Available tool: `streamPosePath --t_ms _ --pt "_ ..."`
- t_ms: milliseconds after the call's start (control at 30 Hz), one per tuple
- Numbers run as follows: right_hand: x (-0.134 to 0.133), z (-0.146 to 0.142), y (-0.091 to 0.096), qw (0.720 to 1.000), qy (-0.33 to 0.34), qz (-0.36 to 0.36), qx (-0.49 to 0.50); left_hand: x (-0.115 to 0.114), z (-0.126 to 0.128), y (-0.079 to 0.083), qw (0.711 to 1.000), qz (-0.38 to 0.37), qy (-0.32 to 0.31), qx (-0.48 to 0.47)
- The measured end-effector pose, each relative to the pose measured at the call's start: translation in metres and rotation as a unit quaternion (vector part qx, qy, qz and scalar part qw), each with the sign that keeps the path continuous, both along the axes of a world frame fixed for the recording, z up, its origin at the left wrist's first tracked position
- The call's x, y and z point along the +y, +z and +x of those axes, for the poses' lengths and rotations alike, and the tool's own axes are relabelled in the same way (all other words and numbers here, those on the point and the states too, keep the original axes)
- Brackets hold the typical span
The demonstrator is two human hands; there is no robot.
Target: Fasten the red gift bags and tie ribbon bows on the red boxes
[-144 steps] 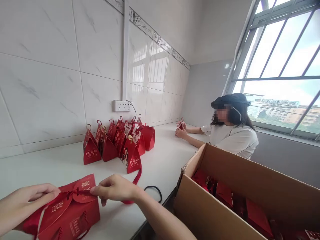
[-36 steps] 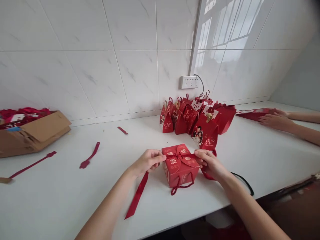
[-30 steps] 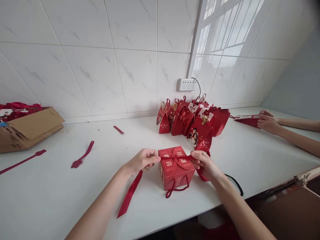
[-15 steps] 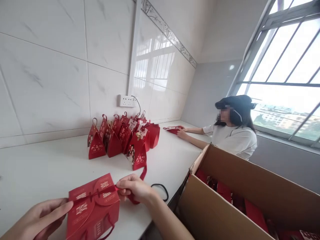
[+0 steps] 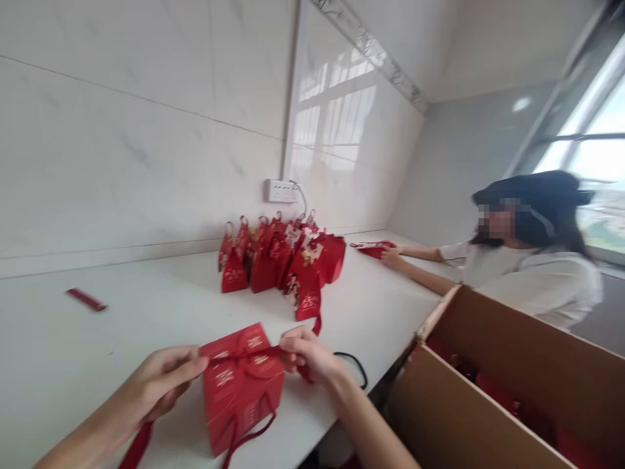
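A red gift box [image 5: 241, 400] with pale printed characters stands near the table's front edge, a cord handle hanging from its front side. Across its top runs a dark red ribbon [image 5: 266, 353], crossed or knotted near the middle. My left hand [image 5: 168, 378] is closed on the ribbon at the box's left edge, and a loose tail hangs below the wrist. At the right edge, my right hand [image 5: 308, 353] pinches the ribbon's other side, its tail trailing behind the fingers.
Several red pyramid-shaped boxes [image 5: 263, 268] cluster near the wall. A dark red strip [image 5: 86, 299] lies at left, a black cord loop [image 5: 359, 366] at right. An open cardboard box [image 5: 469, 397] holding red items stands right. Beyond, a person [image 5: 541, 273] handles a flat red piece [image 5: 372, 248].
The view has swung left, so things sit further right. Both hands still hold the ribbon, which now looks drawn tauter across the box. My left hand's ribbon tail has come into view.
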State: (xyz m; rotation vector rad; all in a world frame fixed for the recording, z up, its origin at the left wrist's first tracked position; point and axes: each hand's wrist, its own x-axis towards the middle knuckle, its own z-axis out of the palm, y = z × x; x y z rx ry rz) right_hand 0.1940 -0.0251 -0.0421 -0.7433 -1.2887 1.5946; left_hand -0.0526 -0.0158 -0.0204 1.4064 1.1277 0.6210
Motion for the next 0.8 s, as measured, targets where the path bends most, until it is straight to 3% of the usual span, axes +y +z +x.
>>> streamPosePath --t_ms 133,300,567,800 --pt "-0.003 0.003 -0.004 0.998 0.055 -0.02 0.022 -0.009 0.01 0.014 0.998 -0.017 0.006 -0.062" --pt "-0.004 0.004 -0.008 0.994 0.088 -0.033 0.049 -0.015 0.01 0.016 0.996 -0.021 -0.004 -0.085" --pt "-0.005 0.004 -0.004 1.0 -0.023 -0.004 0.006 -0.015 0.001 0.016 0.988 -0.033 -0.058 -0.141" --pt "-0.007 0.001 0.001 0.999 -0.037 -0.016 0.003 -0.013 -0.001 0.015 0.986 -0.032 -0.059 -0.153"
